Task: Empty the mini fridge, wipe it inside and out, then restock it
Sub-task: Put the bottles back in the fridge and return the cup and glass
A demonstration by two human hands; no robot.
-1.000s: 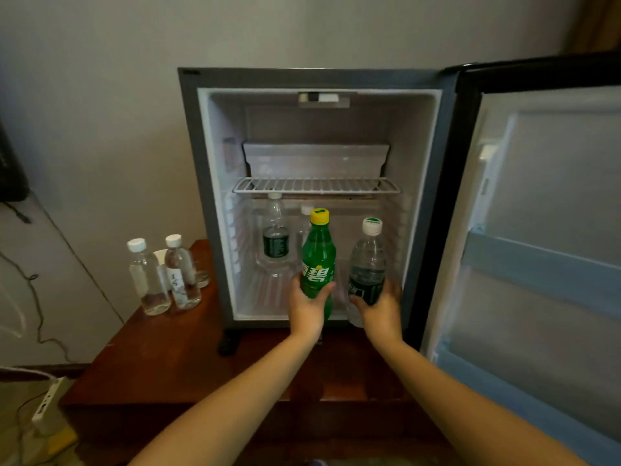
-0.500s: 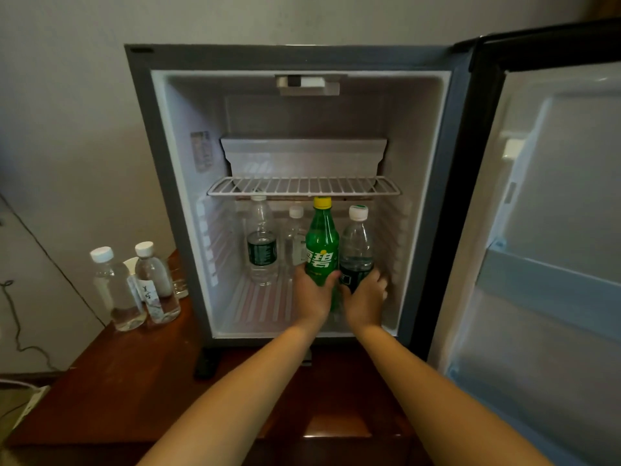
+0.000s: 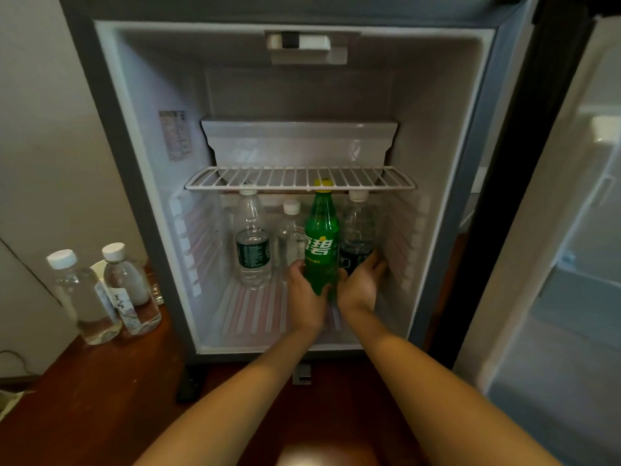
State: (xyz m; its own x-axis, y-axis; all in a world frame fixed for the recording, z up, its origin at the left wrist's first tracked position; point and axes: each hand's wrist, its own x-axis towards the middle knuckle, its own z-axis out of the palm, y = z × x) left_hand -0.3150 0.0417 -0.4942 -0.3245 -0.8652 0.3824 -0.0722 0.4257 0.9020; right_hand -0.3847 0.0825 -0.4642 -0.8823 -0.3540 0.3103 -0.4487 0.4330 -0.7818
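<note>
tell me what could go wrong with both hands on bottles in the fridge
1. The cap of the green bottle sits level with the wire shelf; lifted, it may catch and tip.
2. The left hand grips it low, with the small bottle close behind, which could be knocked over.
3. The right hand holds the water bottle near its base, so it may wobble.

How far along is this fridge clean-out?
Restocking seems under way. A clear green-labelled water bottle and a small clear bottle already stand under the white wire shelf. The left grip holds a green yellow-capped soda bottle, the right grip a clear dark-labelled water bottle, both deeper inside the grey mini fridge than a second ago. Two clear white-capped bottles wait on the brown wooden cabinet. Wiping cannot be confirmed.
</note>
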